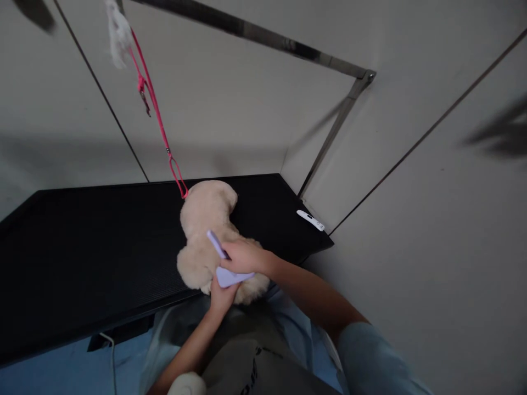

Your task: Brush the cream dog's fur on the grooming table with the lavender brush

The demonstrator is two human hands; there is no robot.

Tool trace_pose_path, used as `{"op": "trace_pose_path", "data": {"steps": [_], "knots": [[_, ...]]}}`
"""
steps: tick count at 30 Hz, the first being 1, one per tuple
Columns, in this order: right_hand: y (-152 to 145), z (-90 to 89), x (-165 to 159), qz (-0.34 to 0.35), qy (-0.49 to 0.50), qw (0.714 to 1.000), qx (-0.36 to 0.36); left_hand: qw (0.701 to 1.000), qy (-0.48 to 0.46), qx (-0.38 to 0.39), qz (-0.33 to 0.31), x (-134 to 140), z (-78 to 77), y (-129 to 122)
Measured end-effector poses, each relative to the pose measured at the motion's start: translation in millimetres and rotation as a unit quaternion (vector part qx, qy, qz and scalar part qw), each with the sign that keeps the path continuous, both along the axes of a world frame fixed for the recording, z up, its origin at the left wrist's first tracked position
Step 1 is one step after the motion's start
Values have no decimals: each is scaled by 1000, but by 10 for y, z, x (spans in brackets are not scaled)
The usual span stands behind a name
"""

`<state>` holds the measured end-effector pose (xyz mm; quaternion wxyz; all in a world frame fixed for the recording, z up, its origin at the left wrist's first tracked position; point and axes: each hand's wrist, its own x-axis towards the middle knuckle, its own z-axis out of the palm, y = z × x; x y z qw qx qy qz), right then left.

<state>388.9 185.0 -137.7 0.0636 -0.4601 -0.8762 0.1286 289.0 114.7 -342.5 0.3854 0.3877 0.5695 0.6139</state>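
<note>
A cream-coloured, fluffy dog [206,211] is on the black table, its rear end toward me. My right hand [242,257] is closed around a lilac slicker brush; the brush's handle sticks out beyond the fist toward the dog's back. The wide head of the slicker brush [229,277] is over the dog's hindquarters. Just below it, my left hand [223,295] rests against the dog's rear, its fingers mostly hidden behind the brush head and fur. A pink leash [153,96] hangs down to the dog's front end.
A black grooming table [102,241] stands against pale walls. A metal bar [247,27] with a brace [329,142] spans above it. White clippers [310,220] lie at the table's right corner. A white cable [112,356] hangs below the front edge.
</note>
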Motion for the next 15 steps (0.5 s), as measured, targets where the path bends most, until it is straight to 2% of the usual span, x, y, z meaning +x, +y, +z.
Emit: {"op": "trace_pose_path", "data": {"steps": [1, 3, 4, 7, 9, 11, 13, 15], "knots": [[2, 2, -16, -11, -7, 1000, 3, 1000, -10, 4, 5, 8, 24, 3], [10, -2, -36, -58, 6, 997, 59, 1000, 2, 4, 22, 18, 51, 9], [15, -7, -42, -59, 16, 995, 77, 999, 14, 3, 32, 21, 52, 12], [24, -31, -52, -5, 18, 1000, 22, 999, 19, 13, 30, 23, 18, 22], [26, -42, -41, -46, 22, 999, 7, 999, 17, 11, 30, 19, -17, 28], [16, -56, 6, -122, 52, 989, 63, 999, 38, -4, 24, 6, -46, 34], [-12, -101, 100, -124, 84, 985, 83, 998, 54, -14, 8, -19, -59, 42], [-56, -197, 240, -105, 117, 987, 28, 999, 51, -16, -9, -56, -55, 59]]}}
